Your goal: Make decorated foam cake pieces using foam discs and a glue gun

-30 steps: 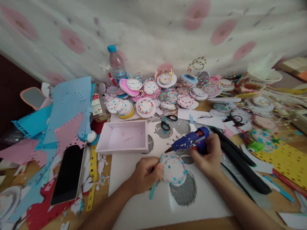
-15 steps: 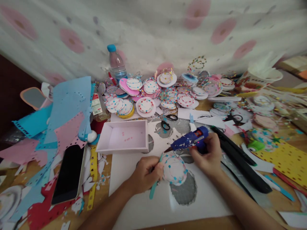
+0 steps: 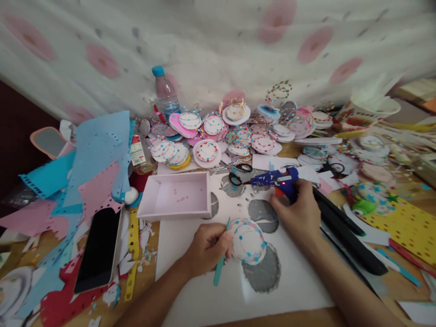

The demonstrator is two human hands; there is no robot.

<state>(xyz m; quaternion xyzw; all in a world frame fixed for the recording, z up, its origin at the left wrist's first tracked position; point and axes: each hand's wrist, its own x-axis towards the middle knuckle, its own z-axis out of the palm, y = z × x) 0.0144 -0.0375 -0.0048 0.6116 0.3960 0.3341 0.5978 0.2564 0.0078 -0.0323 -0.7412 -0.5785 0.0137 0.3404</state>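
Note:
My left hand (image 3: 211, 247) is closed, with a teal craft stick (image 3: 219, 271) sticking out above and below the fingers. At its fingertips is the edge of a round white paper disc (image 3: 248, 240) ringed with strings of blue and pink beads. The disc lies over a white sheet (image 3: 200, 299) with grey round holes. My right hand (image 3: 299, 209) grips a blue hot glue gun (image 3: 277, 179) by its handle. Its nozzle points left, above and apart from the disc, near the black scissors (image 3: 235, 179).
A white box (image 3: 175, 195) holding a few pink bits stands left of centre. Many beaded discs (image 3: 207, 151) pile up behind, beside a water bottle (image 3: 166, 93). Paper scraps (image 3: 98, 154) and a phone (image 3: 98, 250) lie left; a black rod-shaped tool (image 3: 354, 236) lies right.
My right hand has lifted the glue gun from the disc's top edge away to the back and right. My left hand keeps its hold on the stick and the disc's edge.

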